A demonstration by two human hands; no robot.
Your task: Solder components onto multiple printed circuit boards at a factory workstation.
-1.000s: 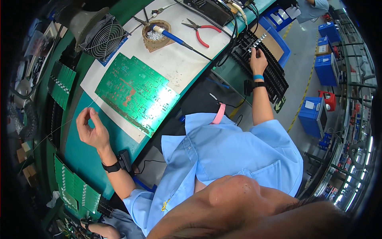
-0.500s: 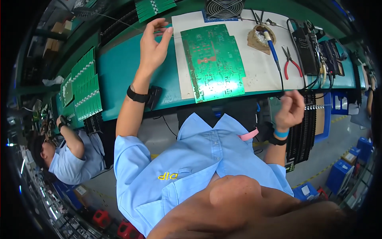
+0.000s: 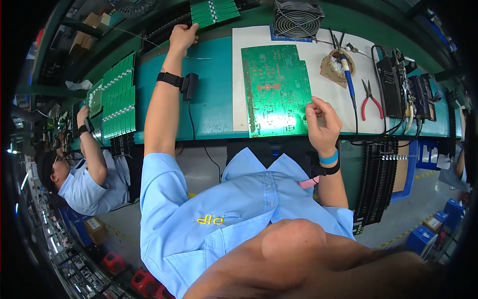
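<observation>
A large green circuit board [image 3: 279,89] lies on a white sheet at the middle of the bench. My right hand [image 3: 324,124] is at its right edge, with the thumb and forefinger closed on that edge. Far off to the left, my left hand [image 3: 183,39] reaches toward the back of the bench. Its fingers are curled together beside a green panel of narrow boards [image 3: 201,14]. A thin silvery strand [image 3: 199,58] shows just below that hand; whether the fingers hold it or anything else is hidden.
A soldering iron [image 3: 348,79] rests in a holder, with red-handled pliers [image 3: 371,102] to its right. A black fan [image 3: 298,22] stands behind the board. More green panels [image 3: 118,112] are at the left, near a co-worker's arm [image 3: 92,144]. Cables [image 3: 388,132] run along the right front edge.
My left hand has moved away from the circuit board, up and left to the back panel, and its fingers have closed. My right hand has come left from beyond the bench edge to the board.
</observation>
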